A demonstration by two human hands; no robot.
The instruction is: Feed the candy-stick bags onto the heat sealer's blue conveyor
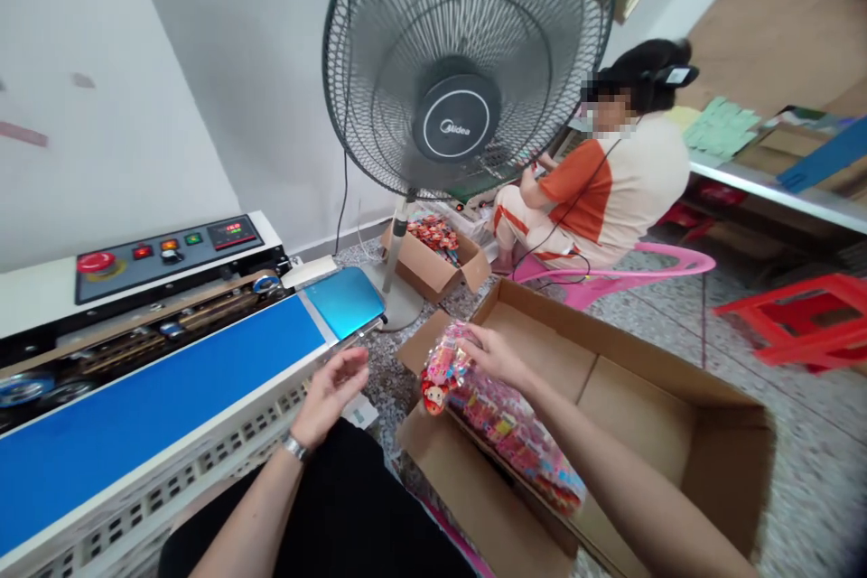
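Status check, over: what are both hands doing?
Right hand: holding shiny pink plastic packet by brown cardboard box. Left hand: open, empty, near blue conveyor belt. Round black fan ahead.

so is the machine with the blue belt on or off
The machine is on: its display shows lit red digits. Whether the belt is running, I cannot tell.

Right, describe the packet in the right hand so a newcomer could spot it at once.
Start at the large open cardboard box right of the person's black-clad lap. Along its left side lies a row of shiny pink packets. The packet you want is at the row's far end, the only one gripped by the right hand, with a red cartoon figure at its lower end.
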